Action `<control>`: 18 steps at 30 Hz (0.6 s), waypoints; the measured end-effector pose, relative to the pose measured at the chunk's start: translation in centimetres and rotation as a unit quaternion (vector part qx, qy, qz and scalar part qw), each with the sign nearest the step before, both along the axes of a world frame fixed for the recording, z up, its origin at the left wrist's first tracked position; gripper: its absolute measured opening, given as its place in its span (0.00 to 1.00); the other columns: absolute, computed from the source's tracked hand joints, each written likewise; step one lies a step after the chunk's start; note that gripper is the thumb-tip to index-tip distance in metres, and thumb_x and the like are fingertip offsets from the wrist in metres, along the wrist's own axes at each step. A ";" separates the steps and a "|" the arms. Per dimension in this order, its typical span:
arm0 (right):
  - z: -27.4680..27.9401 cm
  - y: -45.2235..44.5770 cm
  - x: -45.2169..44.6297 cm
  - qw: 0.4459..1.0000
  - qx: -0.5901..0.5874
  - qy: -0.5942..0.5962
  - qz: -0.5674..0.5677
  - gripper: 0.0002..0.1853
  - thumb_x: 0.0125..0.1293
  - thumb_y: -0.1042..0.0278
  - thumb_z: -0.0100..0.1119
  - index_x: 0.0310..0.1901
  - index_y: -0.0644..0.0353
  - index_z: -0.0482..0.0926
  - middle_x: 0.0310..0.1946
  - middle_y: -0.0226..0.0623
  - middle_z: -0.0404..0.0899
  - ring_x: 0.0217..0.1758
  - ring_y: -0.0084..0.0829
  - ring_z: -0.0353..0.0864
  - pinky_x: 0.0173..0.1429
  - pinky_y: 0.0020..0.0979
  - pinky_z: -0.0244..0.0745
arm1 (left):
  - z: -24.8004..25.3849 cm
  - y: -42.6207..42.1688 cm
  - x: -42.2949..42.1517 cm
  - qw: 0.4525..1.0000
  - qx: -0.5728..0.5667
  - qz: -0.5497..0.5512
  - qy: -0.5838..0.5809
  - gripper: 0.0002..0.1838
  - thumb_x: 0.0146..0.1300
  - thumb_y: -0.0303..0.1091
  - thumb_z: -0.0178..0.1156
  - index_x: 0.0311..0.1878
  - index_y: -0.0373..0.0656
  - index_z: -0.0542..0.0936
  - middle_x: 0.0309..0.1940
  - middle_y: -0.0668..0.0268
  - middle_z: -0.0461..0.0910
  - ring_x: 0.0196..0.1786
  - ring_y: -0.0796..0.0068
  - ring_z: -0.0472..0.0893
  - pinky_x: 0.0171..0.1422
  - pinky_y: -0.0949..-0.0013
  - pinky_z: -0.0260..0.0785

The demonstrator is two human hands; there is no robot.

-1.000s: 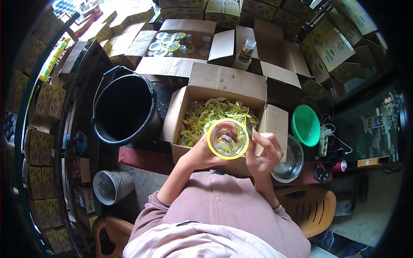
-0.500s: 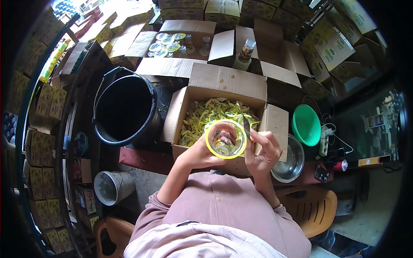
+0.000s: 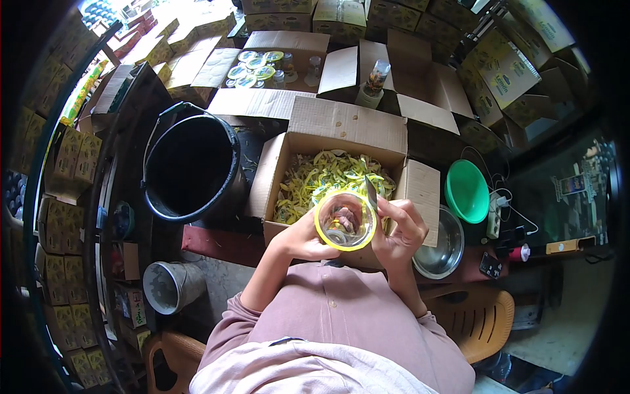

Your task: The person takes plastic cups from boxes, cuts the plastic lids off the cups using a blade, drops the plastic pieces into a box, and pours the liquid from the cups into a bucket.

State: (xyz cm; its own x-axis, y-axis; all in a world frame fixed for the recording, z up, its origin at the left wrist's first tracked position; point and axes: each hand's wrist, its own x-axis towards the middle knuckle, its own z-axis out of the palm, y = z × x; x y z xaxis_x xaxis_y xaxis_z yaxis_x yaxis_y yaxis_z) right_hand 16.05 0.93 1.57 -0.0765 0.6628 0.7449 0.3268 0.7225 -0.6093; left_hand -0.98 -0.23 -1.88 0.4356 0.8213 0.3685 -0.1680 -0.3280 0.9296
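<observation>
My left hand [image 3: 303, 238] is wrapped round a clear cup [image 3: 340, 238] with a bright yellow rim, its open mouth turned up toward me. My fingers show through its clear wall. At the rim's right side, my right hand [image 3: 399, 231] pinches a small dark knife blade [image 3: 371, 193] that points up and away; its handle is hidden in the fingers. Whether the edge touches the rim I cannot tell. Just beyond both hands, an open cardboard box [image 3: 348, 122] holds a heap of yellow-green strips [image 3: 305, 180].
A black bucket [image 3: 152, 187] stands left of the box, a grey bucket [image 3: 154, 289] lower left. On the right are a green bowl [image 3: 467, 190] and a metal basin [image 3: 446, 253]. Behind, a box [image 3: 230, 102] holds lidded cups [image 3: 252, 67]; a bottle [image 3: 371, 92] stands beside it.
The cup has tipped slightly and dropped a little toward me. The blade has shifted a little to the left at the rim, and my right hand has moved slightly with it.
</observation>
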 end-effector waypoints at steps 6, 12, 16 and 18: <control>-0.1 -0.2 -0.1 1.000 -0.012 0.009 -0.015 0.17 0.42 0.84 0.62 0.37 0.60 0.80 0.21 0.33 0.74 0.23 0.23 0.75 0.28 0.22 0.70 | -1.2 -0.2 0.2 0.996 -0.044 -0.004 -0.073 0.42 0.40 0.30 0.62 0.61 0.36 0.54 0.56 0.57 0.55 0.51 0.69 0.68 0.57 0.67 0.60; -0.2 -1.2 -0.5 0.997 -0.049 0.056 -0.035 0.15 0.44 0.83 0.63 0.37 0.62 0.80 0.21 0.33 0.75 0.23 0.22 0.76 0.28 0.22 0.71 | -1.1 -0.1 0.5 0.979 -0.105 -0.006 -0.174 0.42 0.40 0.30 0.63 0.61 0.38 0.54 0.53 0.60 0.56 0.54 0.71 0.65 0.55 0.67 0.61; -0.1 -1.4 -0.8 0.998 -0.020 0.041 -0.040 0.15 0.44 0.84 0.63 0.37 0.62 0.80 0.21 0.32 0.74 0.24 0.22 0.76 0.28 0.22 0.71 | -0.7 0.0 1.0 0.983 -0.056 0.053 -0.167 0.40 0.42 0.30 0.64 0.60 0.38 0.55 0.52 0.60 0.60 0.57 0.69 0.63 0.61 0.65 0.57; 0.0 -1.3 -0.8 0.999 0.004 0.019 -0.051 0.15 0.44 0.84 0.62 0.37 0.61 0.80 0.21 0.32 0.74 0.24 0.22 0.76 0.28 0.22 0.71 | -0.6 0.1 1.4 0.980 -0.055 0.068 -0.177 0.40 0.43 0.29 0.63 0.60 0.38 0.55 0.53 0.60 0.61 0.58 0.69 0.63 0.64 0.64 0.55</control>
